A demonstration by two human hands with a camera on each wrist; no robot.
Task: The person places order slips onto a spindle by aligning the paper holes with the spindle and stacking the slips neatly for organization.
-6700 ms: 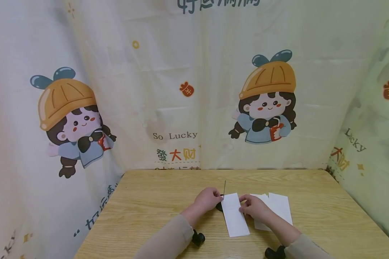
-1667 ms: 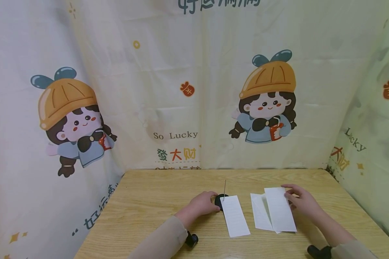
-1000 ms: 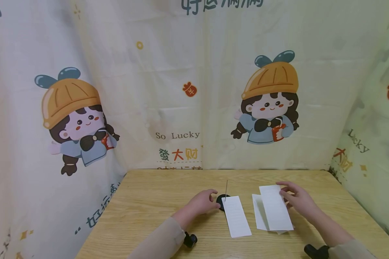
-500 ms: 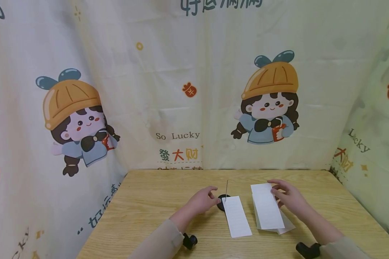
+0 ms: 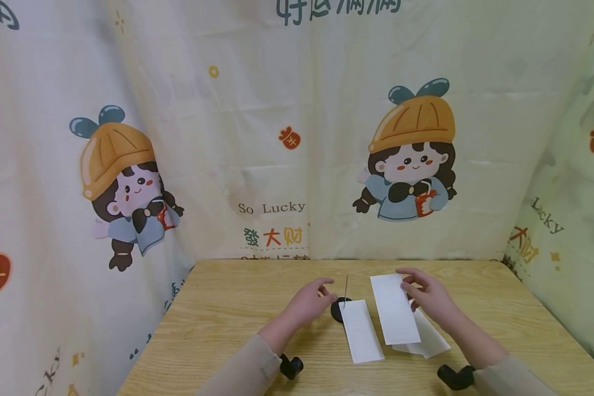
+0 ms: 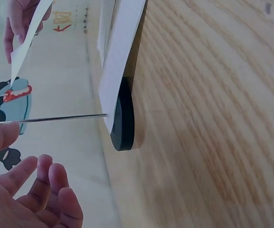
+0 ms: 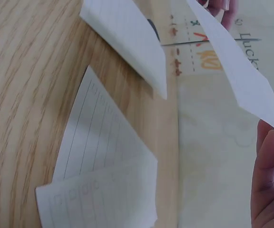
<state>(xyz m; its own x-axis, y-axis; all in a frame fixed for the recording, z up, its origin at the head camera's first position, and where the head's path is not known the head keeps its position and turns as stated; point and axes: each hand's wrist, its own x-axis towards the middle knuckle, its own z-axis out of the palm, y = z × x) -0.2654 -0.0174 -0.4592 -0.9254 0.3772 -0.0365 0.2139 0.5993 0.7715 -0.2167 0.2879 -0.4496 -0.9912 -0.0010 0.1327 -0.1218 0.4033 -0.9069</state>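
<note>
Partway, it seems — paper on the spike beside the relaxed, empty left hand.
Right hand pinches another sheet — loose sheets lie below it, unspiked.

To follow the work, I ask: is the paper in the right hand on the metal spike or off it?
Off. In the head view, table shows between the metal spike and the paper in the right hand.

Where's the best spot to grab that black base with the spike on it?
I'd pinch the black base at its left rim, coming in low from the left. That side of the flat disc is bare; the white sheet overlaps its near right part, and the thin spike stands upright, making from above riskier.
</note>
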